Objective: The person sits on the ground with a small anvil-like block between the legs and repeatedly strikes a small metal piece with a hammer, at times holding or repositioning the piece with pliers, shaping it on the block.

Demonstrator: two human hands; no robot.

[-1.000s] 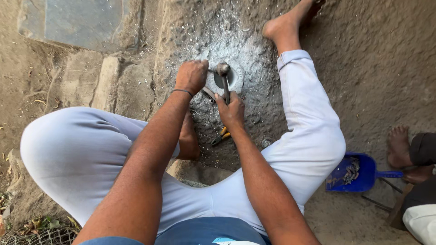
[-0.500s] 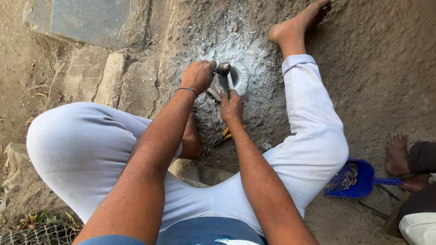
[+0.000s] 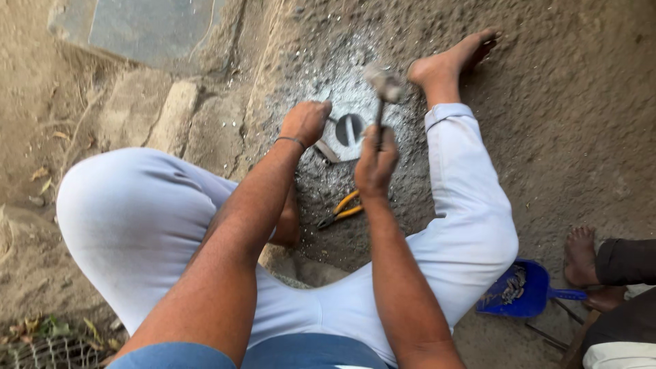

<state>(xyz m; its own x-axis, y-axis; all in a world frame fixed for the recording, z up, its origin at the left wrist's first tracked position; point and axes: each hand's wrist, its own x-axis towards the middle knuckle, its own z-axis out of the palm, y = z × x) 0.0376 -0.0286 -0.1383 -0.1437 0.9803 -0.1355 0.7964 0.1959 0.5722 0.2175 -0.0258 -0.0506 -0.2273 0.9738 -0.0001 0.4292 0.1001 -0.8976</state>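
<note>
Gripping hammer (image 3: 384, 85) in right hand (image 3: 374, 160), left hand (image 3: 305, 121) seemingly steadying metal block (image 3: 348, 130)

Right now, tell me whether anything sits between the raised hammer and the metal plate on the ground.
Nothing visible does. The hammer in the right hand is raised above the metal plate; the left hand grips a tool at the plate's left edge, beside the path.

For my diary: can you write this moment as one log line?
right hand: hammer raised | left hand: at metal plate | pliers: on ground | scoop: beside leg
</note>
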